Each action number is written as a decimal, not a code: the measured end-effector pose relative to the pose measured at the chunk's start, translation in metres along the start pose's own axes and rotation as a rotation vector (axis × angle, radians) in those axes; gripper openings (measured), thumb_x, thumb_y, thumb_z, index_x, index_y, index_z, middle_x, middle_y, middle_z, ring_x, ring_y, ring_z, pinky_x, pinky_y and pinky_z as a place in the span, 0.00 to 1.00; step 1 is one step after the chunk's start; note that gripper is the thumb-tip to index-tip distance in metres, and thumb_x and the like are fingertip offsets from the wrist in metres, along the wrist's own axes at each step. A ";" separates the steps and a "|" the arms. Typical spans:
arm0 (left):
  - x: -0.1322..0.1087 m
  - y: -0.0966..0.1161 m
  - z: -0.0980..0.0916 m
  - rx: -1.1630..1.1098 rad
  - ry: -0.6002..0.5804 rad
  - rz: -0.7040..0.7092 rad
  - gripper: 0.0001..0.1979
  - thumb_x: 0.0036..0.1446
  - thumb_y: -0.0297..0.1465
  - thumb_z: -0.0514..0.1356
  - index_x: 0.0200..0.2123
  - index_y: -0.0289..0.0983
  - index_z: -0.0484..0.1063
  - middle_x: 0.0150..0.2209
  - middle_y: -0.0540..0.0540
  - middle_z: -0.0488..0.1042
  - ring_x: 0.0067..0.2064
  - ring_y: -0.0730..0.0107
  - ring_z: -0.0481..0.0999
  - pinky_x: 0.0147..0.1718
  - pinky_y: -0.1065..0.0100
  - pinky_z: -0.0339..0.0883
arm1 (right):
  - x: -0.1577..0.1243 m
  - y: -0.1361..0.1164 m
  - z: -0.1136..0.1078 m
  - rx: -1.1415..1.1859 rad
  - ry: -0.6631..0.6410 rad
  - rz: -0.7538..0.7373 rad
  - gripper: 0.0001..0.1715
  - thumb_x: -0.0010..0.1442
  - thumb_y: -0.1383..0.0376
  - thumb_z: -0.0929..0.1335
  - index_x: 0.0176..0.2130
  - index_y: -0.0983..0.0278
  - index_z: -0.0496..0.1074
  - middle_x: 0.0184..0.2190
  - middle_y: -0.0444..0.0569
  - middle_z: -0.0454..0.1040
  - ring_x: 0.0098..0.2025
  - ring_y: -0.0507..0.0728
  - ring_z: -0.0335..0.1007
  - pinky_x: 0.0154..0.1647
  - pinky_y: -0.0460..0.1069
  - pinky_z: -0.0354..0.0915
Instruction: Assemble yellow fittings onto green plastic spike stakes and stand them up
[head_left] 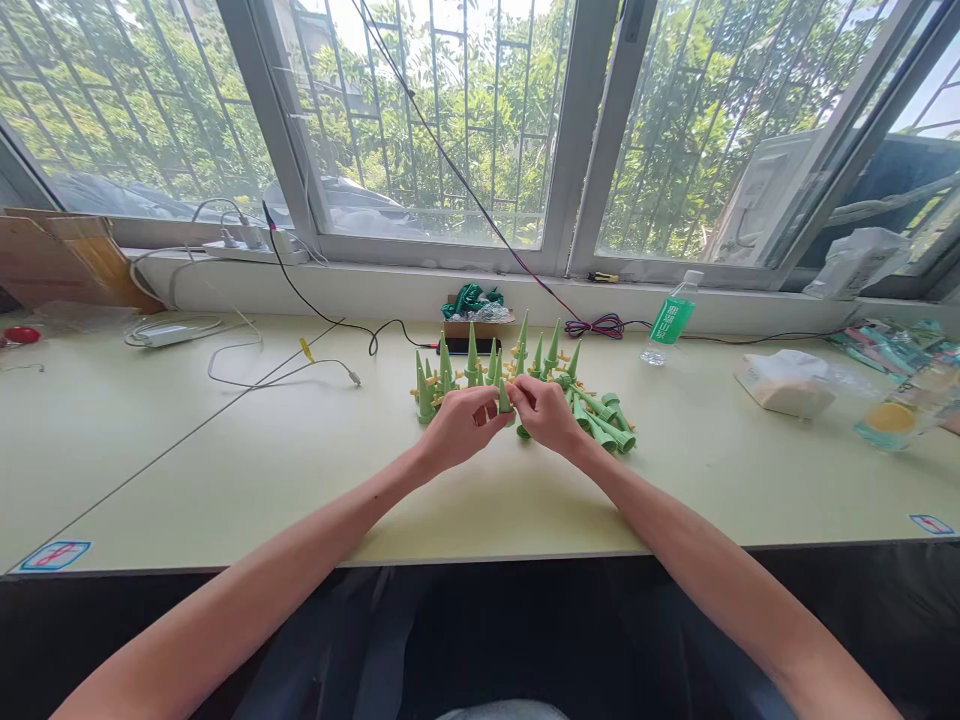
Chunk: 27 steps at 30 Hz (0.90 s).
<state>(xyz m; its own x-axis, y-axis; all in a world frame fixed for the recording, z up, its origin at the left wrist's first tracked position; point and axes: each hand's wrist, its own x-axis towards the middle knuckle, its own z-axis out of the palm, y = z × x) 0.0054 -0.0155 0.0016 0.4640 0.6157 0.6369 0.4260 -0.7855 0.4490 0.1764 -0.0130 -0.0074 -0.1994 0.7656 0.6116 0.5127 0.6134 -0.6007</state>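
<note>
My left hand (463, 424) and my right hand (541, 412) meet at the table's middle, both closed around one green plastic cone spike (504, 396) held upright between the fingertips. Just behind them several green cone spikes (471, 358) with small yellow parts stand upright in a cluster. To the right of my right hand more green spikes (609, 418) lie on their sides in a pile. The held spike's lower end is hidden by my fingers.
A small cardboard box (477, 326) with green material sits behind the spikes. A green-labelled water bottle (667, 320) stands right of it. Cables (300, 350) and a power strip (253, 244) lie at the left, a white bag (786, 384) and a yellow-lidded container (892, 420) at the right.
</note>
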 end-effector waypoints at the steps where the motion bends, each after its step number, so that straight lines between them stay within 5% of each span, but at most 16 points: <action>1: 0.000 0.000 0.000 -0.001 -0.001 0.000 0.09 0.56 0.33 0.61 0.26 0.37 0.67 0.22 0.53 0.69 0.21 0.78 0.63 0.21 0.74 0.61 | 0.000 0.000 0.000 0.000 -0.001 -0.001 0.20 0.65 0.56 0.59 0.24 0.62 0.56 0.18 0.39 0.54 0.21 0.49 0.46 0.23 0.47 0.48; 27: -0.001 -0.002 0.002 0.043 0.003 0.005 0.10 0.54 0.29 0.63 0.26 0.37 0.64 0.22 0.54 0.69 0.22 0.79 0.64 0.23 0.74 0.61 | 0.000 -0.001 -0.001 -0.007 -0.005 0.003 0.19 0.65 0.59 0.60 0.24 0.62 0.55 0.18 0.39 0.53 0.21 0.49 0.45 0.24 0.46 0.47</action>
<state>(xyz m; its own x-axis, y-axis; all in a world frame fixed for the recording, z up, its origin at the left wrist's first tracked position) 0.0056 -0.0144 -0.0013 0.4635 0.6118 0.6410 0.4567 -0.7848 0.4188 0.1768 -0.0138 -0.0070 -0.2019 0.7682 0.6075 0.5189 0.6100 -0.5989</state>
